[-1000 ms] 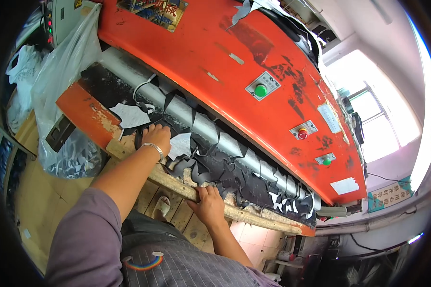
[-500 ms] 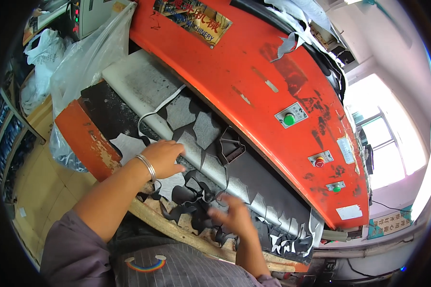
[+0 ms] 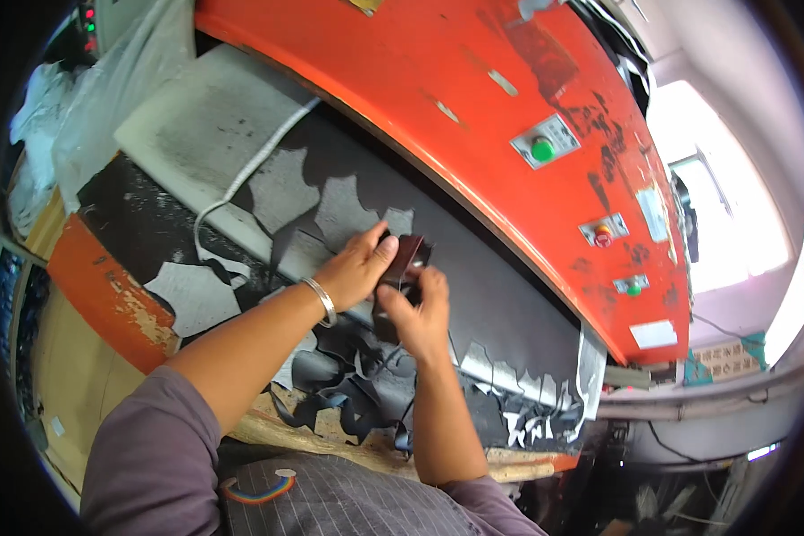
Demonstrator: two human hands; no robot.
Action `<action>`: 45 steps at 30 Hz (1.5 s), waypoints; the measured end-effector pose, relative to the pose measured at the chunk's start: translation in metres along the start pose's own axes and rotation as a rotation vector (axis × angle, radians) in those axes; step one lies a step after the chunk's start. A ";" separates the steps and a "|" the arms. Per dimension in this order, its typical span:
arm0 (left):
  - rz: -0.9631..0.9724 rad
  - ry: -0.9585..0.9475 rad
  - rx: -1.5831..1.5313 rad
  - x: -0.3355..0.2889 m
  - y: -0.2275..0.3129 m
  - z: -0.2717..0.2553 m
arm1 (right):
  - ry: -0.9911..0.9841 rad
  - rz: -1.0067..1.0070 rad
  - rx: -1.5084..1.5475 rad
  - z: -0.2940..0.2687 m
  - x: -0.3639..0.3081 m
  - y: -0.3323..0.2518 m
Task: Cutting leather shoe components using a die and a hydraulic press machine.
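A dark metal cutting die (image 3: pixel 408 255) is held between both hands, lifted and tilted over the sheet of black material. My left hand (image 3: pixel 359 270), with a silver bangle at the wrist, grips its upper left side with thumb and fingers. My right hand (image 3: pixel 422 314) closes on it from the right, thumb toward its lower end. Part of the die is hidden by the fingers. The black sheet (image 3: pixel 491 290) lies on the press bed, and jagged cut-out gaps along its near edge show grey beneath.
The orange press head (image 3: pixel 402 98), with buttons on its face, hangs just beyond my hands. Black scraps (image 3: pixel 348 384) pile along the near edge. A white strap (image 3: pixel 259 161) crosses the pale board (image 3: pixel 196 107) at left. Plastic bags (image 3: pixel 116 116) stand at far left.
Both hands have come together on the cutting die, which lay on the sheet before, and raised it nearer to me. My right hand has left the scraps. The view has shifted.
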State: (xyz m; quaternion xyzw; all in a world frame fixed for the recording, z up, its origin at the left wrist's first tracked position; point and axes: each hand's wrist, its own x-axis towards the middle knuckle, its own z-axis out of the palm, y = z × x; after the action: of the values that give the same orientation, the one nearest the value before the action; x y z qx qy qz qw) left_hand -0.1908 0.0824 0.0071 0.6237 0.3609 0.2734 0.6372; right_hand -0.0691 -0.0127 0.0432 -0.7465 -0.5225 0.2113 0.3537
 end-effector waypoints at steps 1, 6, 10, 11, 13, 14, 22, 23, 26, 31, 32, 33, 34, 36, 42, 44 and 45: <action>-0.036 -0.039 0.000 -0.002 0.006 0.002 | -0.034 0.073 0.246 0.001 -0.021 0.008; -0.003 -0.288 0.165 -0.001 -0.003 0.007 | -0.184 0.349 0.763 -0.013 -0.085 0.007; 0.288 0.009 0.431 -0.003 -0.017 0.021 | -0.005 0.333 0.448 -0.048 -0.076 0.029; 0.140 0.135 0.381 0.005 -0.013 0.023 | 0.034 0.368 0.420 -0.055 -0.064 0.018; 0.013 0.245 0.312 0.021 0.005 0.033 | 0.200 0.319 0.056 -0.071 -0.036 0.051; -0.096 0.240 0.290 0.029 0.010 0.029 | 0.196 0.305 -0.106 -0.070 -0.021 0.044; -0.137 0.166 0.349 0.008 0.005 0.017 | -0.030 0.097 -0.519 -0.072 0.025 0.044; -0.146 0.170 0.349 -0.001 0.001 0.013 | -0.039 0.097 -0.516 -0.073 0.025 0.048; -0.145 0.137 0.338 -0.035 -0.006 -0.012 | -0.118 0.005 -0.542 -0.075 0.025 0.047; -0.180 -0.163 0.501 -0.071 0.008 -0.055 | -0.078 0.131 -0.543 -0.072 0.034 0.040; -0.004 0.044 0.677 -0.076 0.001 -0.053 | -0.006 0.267 -0.559 -0.068 0.035 0.037; -0.002 0.045 0.674 -0.076 0.001 -0.053 | 0.070 0.404 -0.573 -0.066 0.035 0.035; 0.216 0.185 0.722 -0.073 0.008 -0.050 | 0.100 0.366 -0.528 -0.074 0.036 0.051; 0.335 0.252 0.676 -0.068 0.020 -0.042 | 0.067 0.455 -0.492 -0.071 0.029 0.056; 0.289 -0.013 0.584 -0.044 0.002 0.008 | 0.089 0.592 -0.195 -0.063 0.005 0.057; 0.305 -0.069 0.618 -0.033 -0.007 0.027 | 0.148 0.548 -0.042 -0.061 -0.004 0.074; 0.313 -0.079 0.612 -0.028 -0.011 0.035 | 0.197 0.493 0.113 -0.061 -0.007 0.081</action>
State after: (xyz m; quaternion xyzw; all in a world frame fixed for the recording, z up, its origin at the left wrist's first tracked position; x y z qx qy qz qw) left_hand -0.1805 0.0389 -0.0019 0.8438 0.3012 0.2222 0.3845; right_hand 0.0210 -0.0548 0.0223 -0.8472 -0.2754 0.2459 0.3819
